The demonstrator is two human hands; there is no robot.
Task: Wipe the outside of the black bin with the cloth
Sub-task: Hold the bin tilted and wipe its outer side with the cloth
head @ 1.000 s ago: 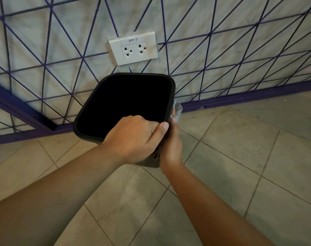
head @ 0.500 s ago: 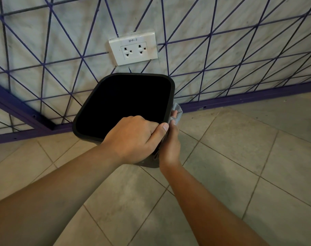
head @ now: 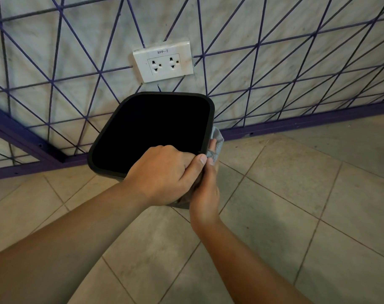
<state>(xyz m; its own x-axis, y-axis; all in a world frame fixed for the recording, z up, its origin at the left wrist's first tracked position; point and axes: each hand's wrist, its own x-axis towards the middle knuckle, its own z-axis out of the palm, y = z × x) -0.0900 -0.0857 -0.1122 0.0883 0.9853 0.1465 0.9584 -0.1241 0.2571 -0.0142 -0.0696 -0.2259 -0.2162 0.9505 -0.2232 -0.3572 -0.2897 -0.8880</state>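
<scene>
Since the earlier frame I see the cloth (head: 216,141) and right hand (head: 205,189) slightly higher on the bin's right side. The left hand (head: 164,172) curls over the near rim of the black bin (head: 112,137), clamped on it. The right hand's fingers pinch the cloth against the wall. The bin is tilted above the tiled floor (head: 296,194), near the wall socket (head: 164,61)
</scene>
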